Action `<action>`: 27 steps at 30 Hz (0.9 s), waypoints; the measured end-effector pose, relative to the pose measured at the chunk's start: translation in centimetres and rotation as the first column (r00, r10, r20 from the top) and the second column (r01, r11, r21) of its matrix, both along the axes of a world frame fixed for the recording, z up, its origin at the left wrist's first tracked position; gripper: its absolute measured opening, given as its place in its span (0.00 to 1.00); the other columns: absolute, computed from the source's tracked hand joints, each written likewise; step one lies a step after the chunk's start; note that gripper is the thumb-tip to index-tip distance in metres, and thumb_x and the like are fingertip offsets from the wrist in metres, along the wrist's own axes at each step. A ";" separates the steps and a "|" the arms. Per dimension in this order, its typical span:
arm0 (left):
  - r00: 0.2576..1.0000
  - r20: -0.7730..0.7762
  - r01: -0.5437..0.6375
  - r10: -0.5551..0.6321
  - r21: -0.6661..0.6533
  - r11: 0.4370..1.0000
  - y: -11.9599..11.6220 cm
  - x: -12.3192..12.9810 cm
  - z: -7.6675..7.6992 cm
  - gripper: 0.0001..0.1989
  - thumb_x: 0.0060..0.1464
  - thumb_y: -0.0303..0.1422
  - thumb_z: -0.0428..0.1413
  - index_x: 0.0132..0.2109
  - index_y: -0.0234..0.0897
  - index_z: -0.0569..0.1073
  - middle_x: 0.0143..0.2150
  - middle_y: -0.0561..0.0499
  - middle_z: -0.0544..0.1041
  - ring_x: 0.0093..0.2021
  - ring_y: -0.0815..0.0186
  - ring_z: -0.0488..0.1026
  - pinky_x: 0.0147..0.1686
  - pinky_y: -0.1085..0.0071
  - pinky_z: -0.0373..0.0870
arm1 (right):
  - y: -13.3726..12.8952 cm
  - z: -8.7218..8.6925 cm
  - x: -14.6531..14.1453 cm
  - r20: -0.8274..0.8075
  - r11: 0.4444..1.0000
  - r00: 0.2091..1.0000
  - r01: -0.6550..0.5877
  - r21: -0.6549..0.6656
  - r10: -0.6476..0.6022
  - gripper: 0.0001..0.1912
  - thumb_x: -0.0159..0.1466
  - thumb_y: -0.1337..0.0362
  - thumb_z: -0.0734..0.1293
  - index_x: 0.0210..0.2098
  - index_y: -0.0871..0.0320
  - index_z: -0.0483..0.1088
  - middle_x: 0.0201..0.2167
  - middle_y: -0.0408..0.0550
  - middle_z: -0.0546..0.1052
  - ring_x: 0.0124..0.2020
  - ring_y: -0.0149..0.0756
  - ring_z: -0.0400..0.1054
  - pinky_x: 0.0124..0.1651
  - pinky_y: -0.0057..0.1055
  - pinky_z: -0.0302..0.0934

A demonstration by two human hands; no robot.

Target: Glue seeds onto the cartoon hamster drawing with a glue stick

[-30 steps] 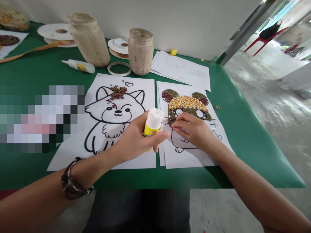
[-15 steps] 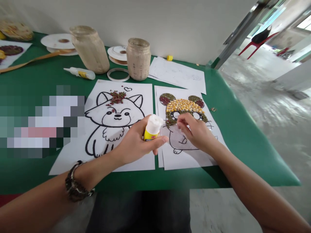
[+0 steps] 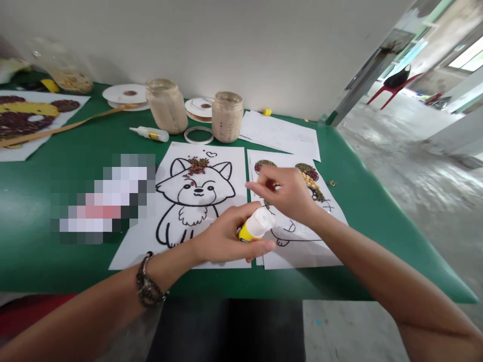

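By the counter's (image 3: 211, 285) front edge, the left hand (image 3: 222, 236) holds a glue stick (image 3: 257, 225) tipped toward the right hand (image 3: 289, 192), whose curled grip I can't tell.

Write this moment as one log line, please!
left hand: holds yellow-white plastic tube | right hand: above seed-decorated white paper drawing, held item unclear | nearby: white paper fox-like drawing, red-green beans on head

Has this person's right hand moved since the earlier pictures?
Yes. Judged against the fox drawing, the right hand has moved left across the view, closer to that drawing.
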State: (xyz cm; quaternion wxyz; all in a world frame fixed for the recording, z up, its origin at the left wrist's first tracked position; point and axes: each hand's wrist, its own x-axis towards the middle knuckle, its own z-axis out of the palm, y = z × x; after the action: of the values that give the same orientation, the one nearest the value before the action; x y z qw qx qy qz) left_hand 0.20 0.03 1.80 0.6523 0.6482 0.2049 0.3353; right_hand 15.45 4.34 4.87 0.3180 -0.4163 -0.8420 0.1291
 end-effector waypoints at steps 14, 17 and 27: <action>0.996 -0.089 -0.008 -0.004 -0.136 0.991 0.5 -0.2 -0.1 0.08 0.44 0.30 0.51 0.22 0.36 0.60 0.10 0.62 0.59 0.12 0.77 0.57 0.13 0.80 0.53 | 8.9 -3.9 -8.0 0.239 0.977 0.971 0.067 -0.202 -0.017 0.05 0.55 0.68 0.65 0.30 0.62 0.73 0.33 0.49 0.74 0.33 0.32 0.64 0.35 0.27 0.54; 0.998 -0.067 -0.008 -0.001 -0.127 0.992 0.5 -0.2 0.0 0.09 0.43 0.31 0.51 0.21 0.36 0.59 0.10 0.62 0.59 0.11 0.77 0.57 0.13 0.80 0.54 | 8.6 -3.7 -8.2 0.222 0.974 0.974 0.086 -0.211 -0.038 0.06 0.55 0.72 0.63 0.27 0.63 0.73 0.31 0.50 0.75 0.32 0.32 0.65 0.35 0.27 0.55; 0.987 0.154 -0.014 0.053 -0.242 0.970 0.8 0.3 -0.4 0.05 0.44 0.26 0.50 0.25 0.37 0.59 0.14 0.62 0.62 0.15 0.76 0.62 0.18 0.78 0.59 | 5.7 -1.0 -4.5 -0.306 0.913 0.948 -0.194 -0.359 0.081 0.08 0.55 0.64 0.65 0.29 0.62 0.74 0.28 0.46 0.77 0.27 0.25 0.67 0.32 0.24 0.62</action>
State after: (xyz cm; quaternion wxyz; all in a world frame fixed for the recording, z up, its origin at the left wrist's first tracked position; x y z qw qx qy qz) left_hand 0.52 0.80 1.39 0.7345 0.5319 0.2020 0.3699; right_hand 10.91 10.03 3.83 0.3379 -0.3867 -0.7729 0.3726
